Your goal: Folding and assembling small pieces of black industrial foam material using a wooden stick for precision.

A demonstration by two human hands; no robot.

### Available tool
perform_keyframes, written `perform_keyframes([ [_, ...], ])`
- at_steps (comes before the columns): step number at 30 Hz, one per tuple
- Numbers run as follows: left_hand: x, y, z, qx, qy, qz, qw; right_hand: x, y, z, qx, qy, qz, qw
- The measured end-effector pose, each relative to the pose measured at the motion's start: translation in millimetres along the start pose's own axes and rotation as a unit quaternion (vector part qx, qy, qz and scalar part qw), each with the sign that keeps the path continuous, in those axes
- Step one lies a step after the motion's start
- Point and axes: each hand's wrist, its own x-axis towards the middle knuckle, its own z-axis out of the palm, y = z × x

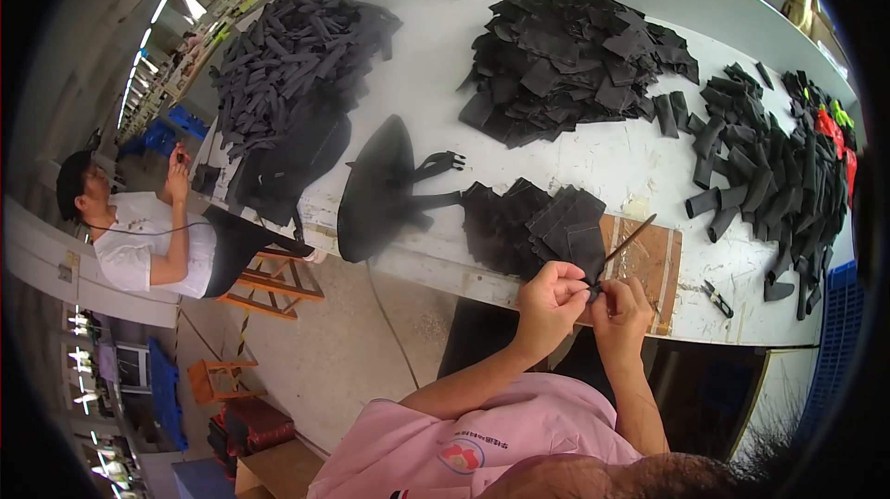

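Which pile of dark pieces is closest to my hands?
The small pile of flat pieces beside the brown board; the larger piles lie farther off.

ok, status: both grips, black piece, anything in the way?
Left grip and right grip pinching black piece. Dark strip juts above, over board. Patches crowd just beyond left grip; snips off right, not blocking.

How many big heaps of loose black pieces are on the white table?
3: the left heap, the middle heap toward the back, and the right heap. I don't count the smaller pile just beyond the left hand.
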Motion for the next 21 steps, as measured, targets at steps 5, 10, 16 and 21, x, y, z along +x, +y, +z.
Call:
perform_keyframes([
  [5,11,14,-17,-0.234,-0.226,-0.127,0.937,2,13,-13,0.491,-0.098,0.323,0.803],
  [10,12,-2,-5,0.115,0.02,0.096,0.988,2,2,3,0.666,-0.121,0.38,0.63],
  [16,16,-12,-10,0.199,0.021,0.23,0.952,3,15,4,0.527,-0.147,0.317,0.775],
  [21,9,14,-16,-0.328,-0.336,-0.138,0.872,-2,10,-9,0.589,-0.13,0.289,0.744],
])
